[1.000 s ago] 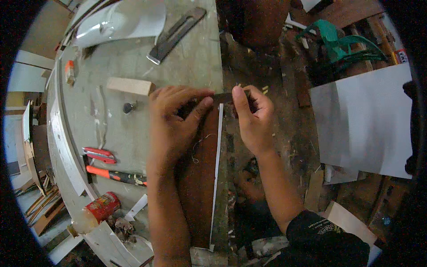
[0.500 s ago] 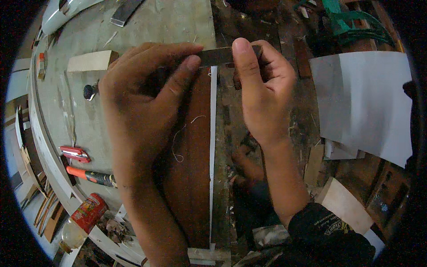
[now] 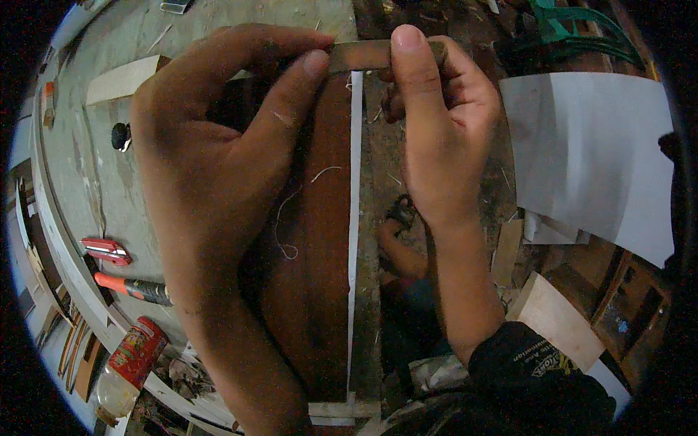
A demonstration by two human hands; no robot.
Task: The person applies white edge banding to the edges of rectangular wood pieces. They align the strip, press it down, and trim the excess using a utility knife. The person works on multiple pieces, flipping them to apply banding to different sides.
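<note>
Between my two hands, near the top of the view, is a short, flat brown strip [image 3: 362,55]; its material is unclear. My left hand [image 3: 207,156] pinches one end between thumb and fingertips. At the other end my right hand [image 3: 443,120] has its thumb on the near face and its fingers curled behind. Below them a dark brown wooden panel [image 3: 313,320] lies on the bench, with a white strip [image 3: 355,225] along its right edge. A loose pale thread [image 3: 279,221] curls over the panel. My left forearm covers part of it.
A pale wood block [image 3: 120,81], a red utility knife [image 3: 107,251] and an orange-and-black handled tool [image 3: 131,286] lie on the bench at left. A red-labelled container [image 3: 136,350] is lower left. At right are a white sheet [image 3: 589,160] and a green plastic chair [image 3: 571,40].
Both hands and the strip appear higher in the view, with the hands slightly farther apart. The strip has tilted, so its face looks lighter. The bench items have shifted left in view.
</note>
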